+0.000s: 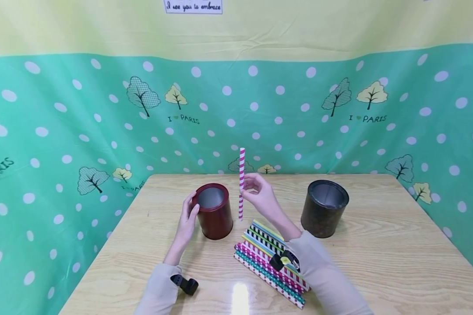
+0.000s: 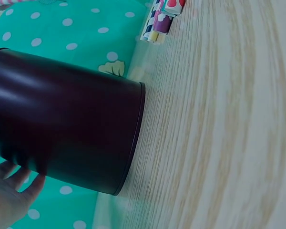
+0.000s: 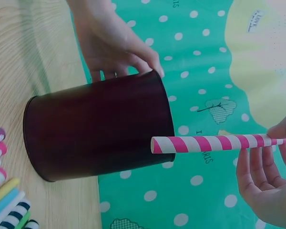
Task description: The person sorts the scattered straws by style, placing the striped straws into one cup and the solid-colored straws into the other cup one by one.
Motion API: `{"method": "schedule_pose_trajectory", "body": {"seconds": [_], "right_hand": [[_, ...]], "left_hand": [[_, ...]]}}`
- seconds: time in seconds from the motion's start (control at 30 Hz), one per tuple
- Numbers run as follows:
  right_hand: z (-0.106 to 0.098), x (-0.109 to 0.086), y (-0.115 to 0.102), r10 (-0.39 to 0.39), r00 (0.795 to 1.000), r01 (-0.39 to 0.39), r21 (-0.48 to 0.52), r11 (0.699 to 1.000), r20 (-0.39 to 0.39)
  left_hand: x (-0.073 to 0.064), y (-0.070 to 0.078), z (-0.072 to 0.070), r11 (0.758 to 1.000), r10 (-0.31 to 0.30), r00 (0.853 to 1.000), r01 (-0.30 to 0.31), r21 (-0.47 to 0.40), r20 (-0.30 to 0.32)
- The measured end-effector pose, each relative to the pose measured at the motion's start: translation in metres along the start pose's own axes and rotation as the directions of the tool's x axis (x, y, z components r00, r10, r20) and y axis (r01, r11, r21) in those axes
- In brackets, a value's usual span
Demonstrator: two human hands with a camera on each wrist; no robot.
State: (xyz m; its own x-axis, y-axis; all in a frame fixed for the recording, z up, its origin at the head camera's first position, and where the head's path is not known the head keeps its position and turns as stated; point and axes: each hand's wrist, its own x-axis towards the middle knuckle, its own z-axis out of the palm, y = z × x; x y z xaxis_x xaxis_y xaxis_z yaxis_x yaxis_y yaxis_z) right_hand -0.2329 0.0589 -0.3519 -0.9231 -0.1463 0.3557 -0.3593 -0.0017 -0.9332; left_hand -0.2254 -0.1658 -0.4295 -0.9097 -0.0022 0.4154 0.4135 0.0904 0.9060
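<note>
head view: the left hand (image 1: 186, 222) lays relaxed fingers against the side of a dark red can (image 1: 217, 222), upright with its mouth showing. the right hand (image 1: 261, 194) pinches a pink-and-white straw (image 1: 242, 164) just right of that can — long axis near vertical. patterned straws (image 1: 265, 253) lie slanting across the wooden table (image 1: 386, 267), a blackish can (image 1: 319, 218) stands farther right, and a green dotted cloth (image 1: 291, 120) hangs behind.

left wrist view: fingertips touch the red can's wall; its base rests on the wood.

right wrist view, turned sideways: it shows what the head view leaves unclear — the pinched straw's lower end sits off the table, near rim height, roughly parallel to the can's axis.
</note>
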Motion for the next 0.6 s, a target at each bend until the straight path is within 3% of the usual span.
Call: {"method": "schedule_pose_trajectory", "body": {"seconds": [0.23,0.4,0.6], "right_hand": [[0.005,0.002,-0.004,0.022,0.999,-0.02,0.06,0.998,-0.039],[0.01,0.004,-0.01,0.01,0.998,-0.006,0.065,0.998,-0.06],[0.017,0.008,-0.014,-0.017,0.998,0.022,0.077,0.997,-0.067]], "left_hand": [[0.001,-0.011,-0.001,1.0,0.021,1.0,-0.021,0.007,-0.006],[-0.002,0.006,0.003,0.999,0.023,1.0,-0.023,0.026,-0.015],[-0.003,0.005,0.003,0.999,0.02,1.0,-0.019,0.032,-0.018]]}}
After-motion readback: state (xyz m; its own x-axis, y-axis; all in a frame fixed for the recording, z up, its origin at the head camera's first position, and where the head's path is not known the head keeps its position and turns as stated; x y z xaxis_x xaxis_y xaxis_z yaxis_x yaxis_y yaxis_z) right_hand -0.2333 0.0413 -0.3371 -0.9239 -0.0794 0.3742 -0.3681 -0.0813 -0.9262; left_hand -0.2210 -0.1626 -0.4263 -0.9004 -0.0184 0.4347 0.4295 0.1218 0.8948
